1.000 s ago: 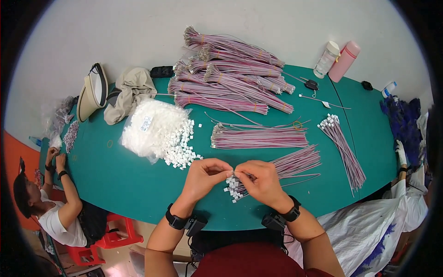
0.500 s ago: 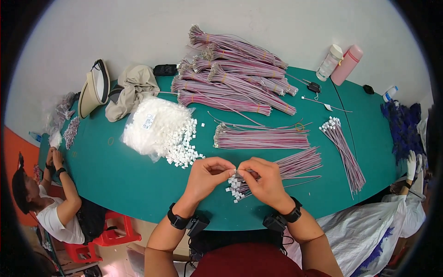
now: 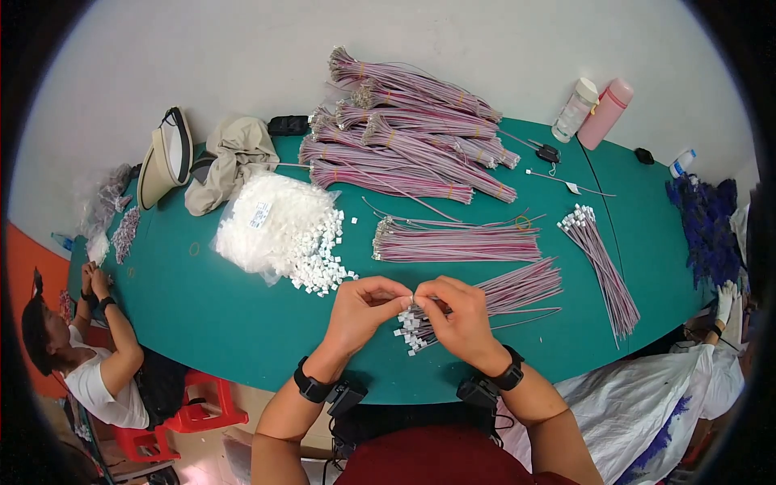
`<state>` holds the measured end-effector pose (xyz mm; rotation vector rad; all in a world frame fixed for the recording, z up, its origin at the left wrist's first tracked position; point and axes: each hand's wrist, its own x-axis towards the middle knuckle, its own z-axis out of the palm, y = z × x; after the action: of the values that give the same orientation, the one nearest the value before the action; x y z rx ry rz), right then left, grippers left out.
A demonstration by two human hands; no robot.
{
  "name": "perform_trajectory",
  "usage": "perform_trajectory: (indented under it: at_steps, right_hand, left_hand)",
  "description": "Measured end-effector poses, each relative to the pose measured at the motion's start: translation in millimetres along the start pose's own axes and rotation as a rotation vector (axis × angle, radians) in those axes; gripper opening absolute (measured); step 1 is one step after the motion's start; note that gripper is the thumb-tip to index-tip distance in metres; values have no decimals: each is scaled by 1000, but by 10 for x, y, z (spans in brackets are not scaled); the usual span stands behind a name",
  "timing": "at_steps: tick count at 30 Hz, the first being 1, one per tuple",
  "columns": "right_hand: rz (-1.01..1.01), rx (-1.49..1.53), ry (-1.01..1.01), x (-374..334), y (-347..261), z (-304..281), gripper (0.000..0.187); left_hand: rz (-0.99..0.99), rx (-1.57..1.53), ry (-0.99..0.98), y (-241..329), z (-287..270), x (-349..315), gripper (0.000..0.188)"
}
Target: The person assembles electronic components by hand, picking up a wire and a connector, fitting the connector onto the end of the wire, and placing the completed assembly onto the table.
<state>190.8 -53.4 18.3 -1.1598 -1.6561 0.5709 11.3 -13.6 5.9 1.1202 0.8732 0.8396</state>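
Note:
My left hand [image 3: 362,315] and my right hand [image 3: 462,322] meet fingertip to fingertip over the near part of the table. Both are closed in a pinch. A tiny white connector [image 3: 413,299] shows between the fingertips, mostly hidden by them. Beneath and beside my right hand lies a loose spread of pink and grey cables [image 3: 521,288], with white connectors [image 3: 411,331] on their near-left ends. Just beyond my hands is a straight bundle of similar cables [image 3: 457,241]. Left of it, loose white connectors [image 3: 323,263] spill from a clear plastic bag [image 3: 250,222].
Cable bundles [image 3: 412,137] are heaped at the back. Another bundle with white ends [image 3: 602,275] lies right. Beyond stand a clear bottle [image 3: 573,113] and pink flask [image 3: 605,115]. A visor hat [image 3: 166,153] and beige cloth [image 3: 234,158] lie left. People work at both sides.
My hands keep nearly the same pinch, with hardly any shift. At the far right, a co-worker's white-gloved hand has moved slightly.

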Motion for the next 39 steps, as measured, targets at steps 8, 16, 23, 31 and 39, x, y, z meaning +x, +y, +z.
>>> perform_trajectory:
  at_steps: [8, 16, 23, 31, 39]
  right_hand:
    - [194, 192, -46, 26, 10, -66, 6]
    - [152, 78, -141, 43, -41, -123, 6]
    - [87, 40, -37, -29, -48, -8, 6]
    - [85, 4, -47, -4, -27, -18, 6]
    - [289, 253, -133, 44, 9, -123, 9]
  left_hand:
    - [-27, -122, -25, 18, -18, 24, 13]
    - [-21, -39, -19, 9, -11, 4, 13]
    - [-18, -42, 2, 15, 30, 2, 13]
    - [-5, 50, 19, 12, -3, -4, 15]
    - [8, -37, -26, 2, -14, -1, 22]
